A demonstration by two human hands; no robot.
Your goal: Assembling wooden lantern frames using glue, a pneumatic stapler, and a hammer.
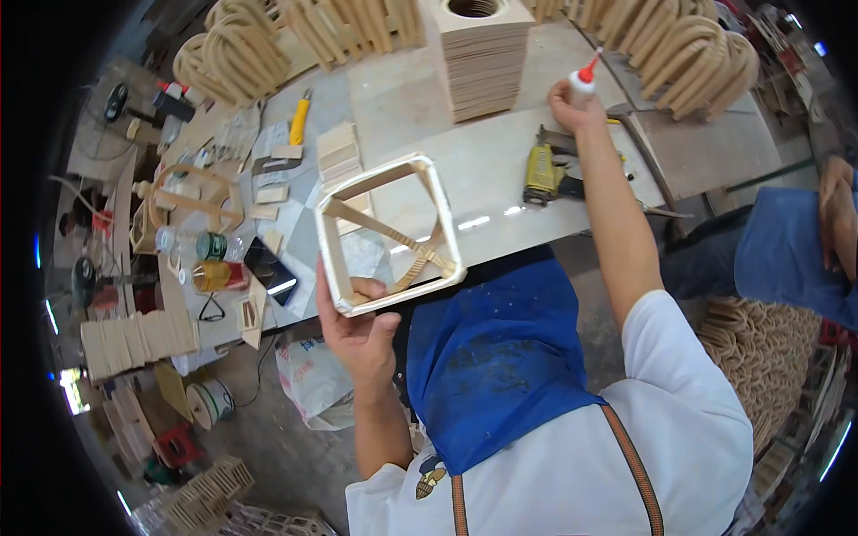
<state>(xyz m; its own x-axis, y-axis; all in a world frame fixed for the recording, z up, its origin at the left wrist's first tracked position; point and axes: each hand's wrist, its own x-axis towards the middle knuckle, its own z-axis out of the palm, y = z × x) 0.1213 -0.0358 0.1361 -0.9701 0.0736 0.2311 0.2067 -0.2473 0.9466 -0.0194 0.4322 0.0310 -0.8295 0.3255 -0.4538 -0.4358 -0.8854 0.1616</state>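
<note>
My left hand [359, 335] is closed on the lower left corner of a square wooden frame [327, 259], with the thumb outside and fingers inside. The frame has cut corners, a white coating along its upper rim and crossed slats inside. It is tilted up over the table's near edge. At the far right, my outstretched right hand [572, 109] grips a white squeeze bottle [583, 82] with a red pointed nozzle. Just below that hand lies a yellow and black nail gun [540, 174]. To its left stands a tall stack of square wooden plates [484, 76] with a round hole.
Bent wooden loops [232, 67] line the table's [393, 94] far side, with more bent loops [697, 62] at right. A yellow-handled knife [299, 121], a phone [271, 270], bottles [219, 275] and thin wood pieces [338, 152] lie left. Another person's arm [837, 210] shows at right.
</note>
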